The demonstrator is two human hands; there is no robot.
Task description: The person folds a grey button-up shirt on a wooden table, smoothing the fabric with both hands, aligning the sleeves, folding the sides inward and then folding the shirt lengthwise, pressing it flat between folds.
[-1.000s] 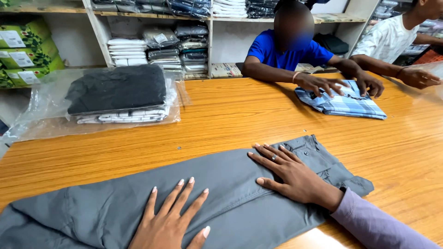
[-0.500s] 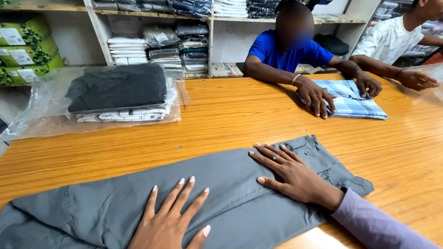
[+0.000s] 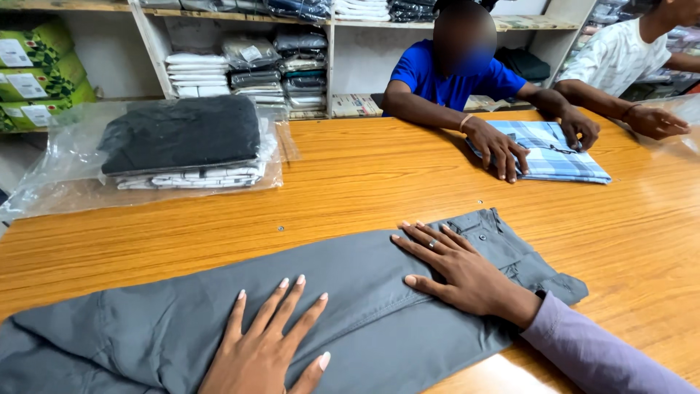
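Hands (image 3: 452, 266) flat on leftward-lying trousers (image 3: 182, 328)

A pair of trousers (image 3: 350, 306) lay lengthwise along the near edge of the counter (image 3: 364, 182), its waistband toward the right. The left hand (image 3: 266, 343) rested flat on the trousers near their middle; the right hand (image 3: 456, 270) lay flat on them further right, just short of the waistband. Toward the far left corner sat a stack of folded garments (image 3: 182, 142) on a plastic bag (image 3: 51, 175). At the far edge, right of centre, a folded shirt (image 3: 554, 149) lay under the hands of a person (image 3: 452, 73) across the counter. Behind the counter stood shelves (image 3: 255, 58) holding stacked clothing.
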